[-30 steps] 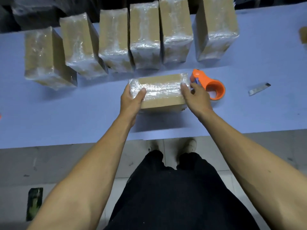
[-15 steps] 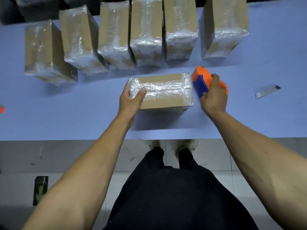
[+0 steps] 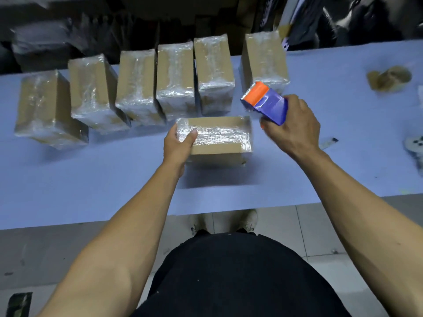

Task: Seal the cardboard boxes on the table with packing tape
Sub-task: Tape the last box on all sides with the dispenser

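Note:
A small cardboard box [image 3: 219, 138] lies flat on the blue table [image 3: 91, 179], with clear tape across its top and both ends. My left hand [image 3: 178, 143] grips its left end, thumb on top. Above and to the right of the box, my right hand [image 3: 290, 126] holds the orange and blue tape dispenser [image 3: 265, 101] off the table, its orange end tilted up and to the left. The dispenser does not touch the box.
Several tape-wrapped cardboard boxes [image 3: 137, 88] stand in a row along the table's far side. A small metal blade [image 3: 329, 143] lies right of my right hand. A brown tape roll [image 3: 389, 77] sits far right. The near table edge runs above my feet.
My right hand left the box's right end, took hold of the tape dispenser beside it and lifted it off the table. My left hand stayed on the box.

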Tool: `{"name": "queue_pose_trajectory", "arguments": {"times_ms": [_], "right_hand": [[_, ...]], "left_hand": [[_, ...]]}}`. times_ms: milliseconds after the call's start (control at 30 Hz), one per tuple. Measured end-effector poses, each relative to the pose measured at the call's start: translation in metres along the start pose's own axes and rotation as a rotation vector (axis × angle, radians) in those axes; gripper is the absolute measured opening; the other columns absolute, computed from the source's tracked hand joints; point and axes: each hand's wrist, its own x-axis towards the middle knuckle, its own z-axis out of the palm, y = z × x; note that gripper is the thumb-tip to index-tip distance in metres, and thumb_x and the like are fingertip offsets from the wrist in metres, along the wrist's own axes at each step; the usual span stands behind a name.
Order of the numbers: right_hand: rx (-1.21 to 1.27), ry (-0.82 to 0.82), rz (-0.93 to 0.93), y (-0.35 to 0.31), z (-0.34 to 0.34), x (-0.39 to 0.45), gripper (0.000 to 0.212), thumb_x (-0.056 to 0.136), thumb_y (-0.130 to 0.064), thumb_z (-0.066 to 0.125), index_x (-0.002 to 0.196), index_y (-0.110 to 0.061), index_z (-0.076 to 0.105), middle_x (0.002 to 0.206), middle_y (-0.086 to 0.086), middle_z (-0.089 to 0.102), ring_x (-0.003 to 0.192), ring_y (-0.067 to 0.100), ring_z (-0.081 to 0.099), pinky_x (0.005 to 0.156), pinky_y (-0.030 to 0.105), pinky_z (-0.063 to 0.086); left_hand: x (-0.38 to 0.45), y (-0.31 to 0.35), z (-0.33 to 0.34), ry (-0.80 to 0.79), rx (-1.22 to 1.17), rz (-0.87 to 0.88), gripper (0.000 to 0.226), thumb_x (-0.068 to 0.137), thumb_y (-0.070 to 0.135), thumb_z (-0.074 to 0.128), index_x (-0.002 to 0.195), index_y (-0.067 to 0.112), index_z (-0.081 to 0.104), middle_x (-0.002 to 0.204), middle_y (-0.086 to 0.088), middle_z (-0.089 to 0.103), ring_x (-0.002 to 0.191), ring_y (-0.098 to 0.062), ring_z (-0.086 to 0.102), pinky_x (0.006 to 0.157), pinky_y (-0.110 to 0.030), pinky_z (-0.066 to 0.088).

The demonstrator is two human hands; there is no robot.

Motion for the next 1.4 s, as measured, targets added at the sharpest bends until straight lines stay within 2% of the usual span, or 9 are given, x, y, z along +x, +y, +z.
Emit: {"name": "queue_pose_trajectory", "arguments": {"times_ms": [67, 167, 267, 433, 533, 633, 700, 1133, 1400], "right_hand": [[0.069, -0.029, -0.077, -0.013, -0.01, 0.001, 0.047, 0.072, -0.051, 0.062, 0.11, -0.024, 0.053, 0.102, -0.002, 0.06, 0.09, 0.024, 0.056, 0.071, 0.035, 0.046], [0.168, -0.174, -0.231, -0.039, -0.011, -0.004, 0.052, 0.068, -0.054, 0.061, 0.112, -0.027, 0.055, 0.099, -0.008, 0.061, 0.084, 0.018, 0.055, 0.07, 0.031, 0.042], [0.102, -0.306, -0.421, -0.053, 0.008, -0.013, 0.053, 0.073, -0.043, 0.074, 0.118, -0.022, 0.056, 0.108, 0.0, 0.062, 0.094, 0.023, 0.056, 0.072, 0.033, 0.043], [0.202, -0.31, -0.401, -0.049, 0.015, -0.011, 0.056, 0.069, -0.044, 0.072, 0.118, -0.02, 0.056, 0.107, 0.001, 0.06, 0.095, 0.023, 0.055, 0.076, 0.036, 0.047], [0.219, -0.306, -0.411, -0.047, 0.015, -0.011, 0.055, 0.069, -0.046, 0.07, 0.116, -0.022, 0.055, 0.105, 0.0, 0.06, 0.093, 0.022, 0.055, 0.076, 0.037, 0.049], [0.196, -0.299, -0.409, -0.049, 0.016, -0.014, 0.056, 0.07, -0.049, 0.071, 0.117, -0.023, 0.055, 0.106, 0.0, 0.059, 0.093, 0.023, 0.054, 0.076, 0.039, 0.05], [0.205, -0.298, -0.405, -0.048, 0.016, -0.016, 0.057, 0.07, -0.048, 0.071, 0.118, -0.023, 0.054, 0.106, 0.0, 0.059, 0.094, 0.022, 0.054, 0.076, 0.04, 0.05], [0.087, -0.317, -0.52, -0.057, 0.012, -0.018, 0.046, 0.077, -0.043, 0.073, 0.114, -0.023, 0.055, 0.098, 0.001, 0.059, 0.087, 0.021, 0.053, 0.07, 0.034, 0.046], [-0.113, -0.288, -0.538, -0.045, -0.002, -0.012, 0.038, 0.076, -0.043, 0.07, 0.107, -0.026, 0.056, 0.088, 0.003, 0.058, 0.081, 0.026, 0.052, 0.062, 0.031, 0.039]], "left_hand": [[-0.002, 0.0, 0.006, 0.015, 0.032, 0.029, 0.068, 0.091, 0.035, 0.074, 0.151, 0.022, 0.045, 0.148, -0.007, 0.054, 0.129, -0.028, 0.058, 0.07, -0.029, 0.06], [-0.006, 0.001, 0.016, 0.054, 0.096, 0.103, 0.067, 0.089, 0.035, 0.075, 0.148, 0.018, 0.049, 0.142, -0.008, 0.059, 0.132, -0.026, 0.056, 0.104, -0.044, 0.051], [-0.006, 0.009, 0.021, 0.102, 0.223, 0.114, 0.06, 0.089, 0.028, 0.072, 0.144, 0.017, 0.052, 0.138, -0.008, 0.062, 0.127, -0.027, 0.058, 0.108, -0.046, 0.047], [-0.024, 0.028, 0.002, 0.412, -0.036, 0.148, 0.026, 0.1, 0.031, 0.059, 0.121, 0.017, 0.064, 0.111, 0.003, 0.068, 0.106, -0.016, 0.065, 0.079, -0.011, 0.051], [-0.034, 0.043, -0.001, 0.133, -0.128, 0.017, 0.036, 0.101, 0.047, 0.053, 0.092, 0.015, 0.067, 0.08, 0.001, 0.067, 0.069, -0.014, 0.065, 0.062, -0.03, 0.054], [-0.041, 0.055, 0.001, -0.262, -0.22, -0.232, 0.043, 0.101, 0.054, 0.052, 0.097, 0.015, 0.07, 0.081, -0.002, 0.074, 0.072, -0.016, 0.07, 0.063, -0.028, 0.055], [-0.044, 0.058, 0.004, -0.306, -0.335, -0.297, 0.031, 0.101, 0.044, 0.058, 0.094, 0.016, 0.069, 0.077, -0.001, 0.075, 0.067, -0.015, 0.07, 0.06, -0.024, 0.054], [-0.037, 0.052, 0.0, -0.008, 0.058, 0.111, 0.04, 0.1, 0.016, 0.059, 0.06, 0.015, 0.062, 0.044, 0.011, 0.048, 0.041, -0.005, 0.044, 0.046, -0.02, 0.039], [-0.013, 0.014, -0.04, 0.224, 0.039, -0.003, 0.026, 0.101, 0.026, 0.061, 0.078, 0.017, 0.07, 0.076, 0.003, 0.062, 0.063, -0.01, 0.055, 0.044, -0.018, 0.046]]}}
